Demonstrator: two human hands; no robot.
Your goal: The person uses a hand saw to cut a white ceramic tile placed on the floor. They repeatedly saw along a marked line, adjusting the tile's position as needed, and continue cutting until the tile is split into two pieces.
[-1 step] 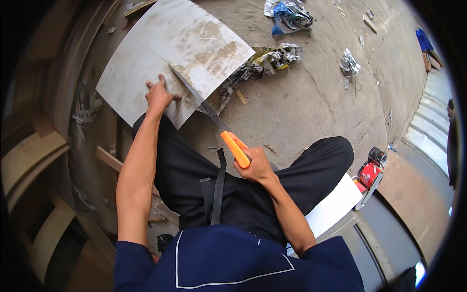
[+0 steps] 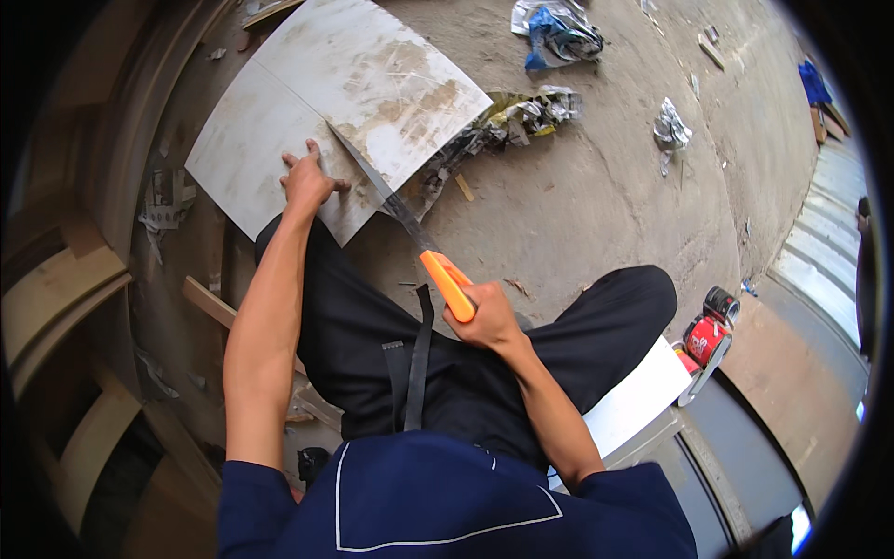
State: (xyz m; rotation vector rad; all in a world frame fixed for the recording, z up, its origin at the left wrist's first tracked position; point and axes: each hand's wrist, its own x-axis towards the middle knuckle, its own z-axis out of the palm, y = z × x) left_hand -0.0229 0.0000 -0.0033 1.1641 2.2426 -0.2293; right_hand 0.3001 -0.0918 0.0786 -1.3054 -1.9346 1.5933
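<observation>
A hand saw (image 2: 406,219) with an orange handle is in my right hand (image 2: 492,319), whose fingers wrap round the grip. Its dark, tapering blade slants up and left across a white, scuffed board (image 2: 279,102), meeting the board's near right edge. From the blade's tip a thin straight line runs on along the board toward the upper left. My left hand (image 2: 312,177) presses on the board just left of the blade, fingers spread. Brown dirt stains mark the board's surface. The board's near corner lies by my left knee.
Crumpled foil-like wrapping (image 2: 521,116) pokes out beside the board, with a blue and silver crumpled wrapper (image 2: 559,37) beyond. Wooden frames (image 2: 65,289) stand at the left. Tape rolls (image 2: 705,335) sit at the right, near a white panel (image 2: 643,396). Corrugated metal (image 2: 824,224) lies farther right.
The saw has slid very slightly forward along the board, my right hand moving with it. My left hand stays in its place on the board.
</observation>
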